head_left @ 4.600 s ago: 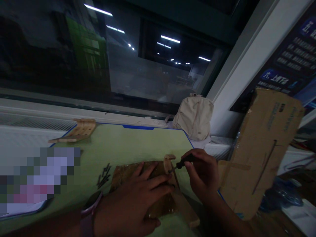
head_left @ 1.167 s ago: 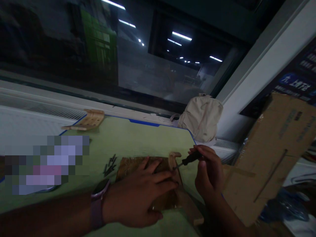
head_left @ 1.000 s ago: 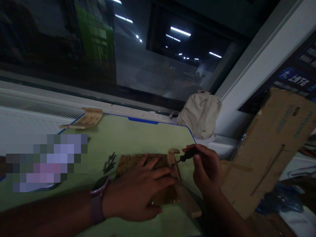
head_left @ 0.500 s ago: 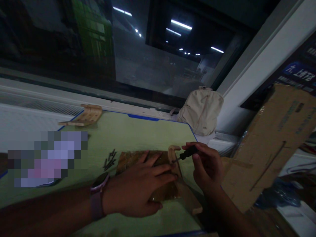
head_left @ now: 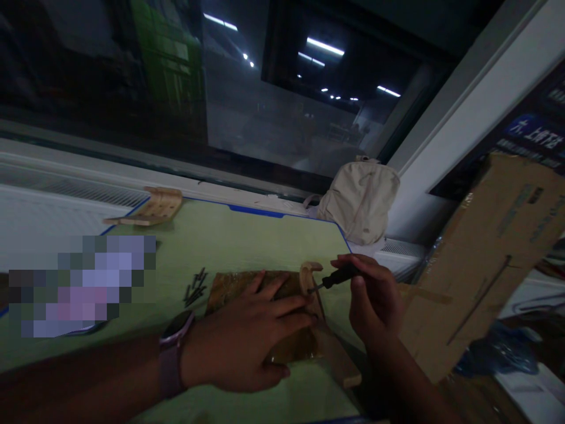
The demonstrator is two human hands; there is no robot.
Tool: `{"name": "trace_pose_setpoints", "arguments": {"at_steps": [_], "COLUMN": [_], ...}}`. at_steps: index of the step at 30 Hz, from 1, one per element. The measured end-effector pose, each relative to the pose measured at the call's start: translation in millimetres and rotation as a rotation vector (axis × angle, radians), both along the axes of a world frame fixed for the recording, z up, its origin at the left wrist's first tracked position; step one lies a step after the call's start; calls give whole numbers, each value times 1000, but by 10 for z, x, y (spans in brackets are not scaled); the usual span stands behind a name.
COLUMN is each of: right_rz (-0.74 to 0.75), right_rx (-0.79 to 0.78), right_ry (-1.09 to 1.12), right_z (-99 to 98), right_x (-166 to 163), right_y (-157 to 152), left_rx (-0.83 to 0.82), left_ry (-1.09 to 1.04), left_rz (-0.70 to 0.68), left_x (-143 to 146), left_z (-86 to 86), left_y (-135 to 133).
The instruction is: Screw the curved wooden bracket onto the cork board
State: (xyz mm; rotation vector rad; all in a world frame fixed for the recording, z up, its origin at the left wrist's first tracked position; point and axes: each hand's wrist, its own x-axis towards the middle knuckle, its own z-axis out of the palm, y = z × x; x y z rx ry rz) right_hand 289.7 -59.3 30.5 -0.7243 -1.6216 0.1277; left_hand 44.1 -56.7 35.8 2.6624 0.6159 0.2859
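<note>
My left hand (head_left: 247, 335) lies flat with its fingers spread over a brown, shiny taped slab (head_left: 225, 288) on the table. Its fingertips reach the edge of a bent wooden piece (head_left: 339, 356), whose curled end points away from me. In my right hand (head_left: 377, 300) is a screwdriver (head_left: 339, 275) with a black handle, gripped between thumb and fingers. The screwdriver's shaft slants down to the left, and its tip meets the wood near the curl. Whether a screw sits under the tip is too dark to tell. Several dark screws (head_left: 195, 288) lie loose left of the slab.
A second bent wooden piece (head_left: 161, 207) with holes rests at the table's far left corner. Nearer, a blurred-out phone-like object (head_left: 95, 282) lies on the green tabletop (head_left: 256, 238). A beige backpack (head_left: 359, 200) leans by the window; a large cardboard box (head_left: 481, 259) stands on the right.
My right hand and the screwdriver handle have shifted slightly to the right, with the tip still at the wood. My left hand stays in place.
</note>
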Motion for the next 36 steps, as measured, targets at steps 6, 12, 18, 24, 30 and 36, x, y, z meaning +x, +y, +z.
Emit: {"name": "trace_pose_setpoints", "arguments": {"at_steps": [6, 12, 18, 24, 30, 36], "right_rz": [22, -98, 2, -27, -52, 16], "right_rx": [21, 39, -54, 66, 14, -40], "right_ry": [32, -101, 18, 5, -38, 124], "right_z": [13, -9, -12, 13, -29, 21], "right_x": [-3, 61, -2, 39, 41, -29], "right_y": [31, 50, 7, 73, 78, 69], "left_rx": [-3, 1, 5, 2, 11, 16], "left_ry": [-1, -12, -15, -5, -29, -36], "left_rz": [1, -7, -6, -1, -5, -5], "left_x": [10, 8, 3, 7, 9, 14], "left_z": [21, 19, -5, -5, -15, -24], "left_y": [14, 7, 16, 10, 11, 23]}}
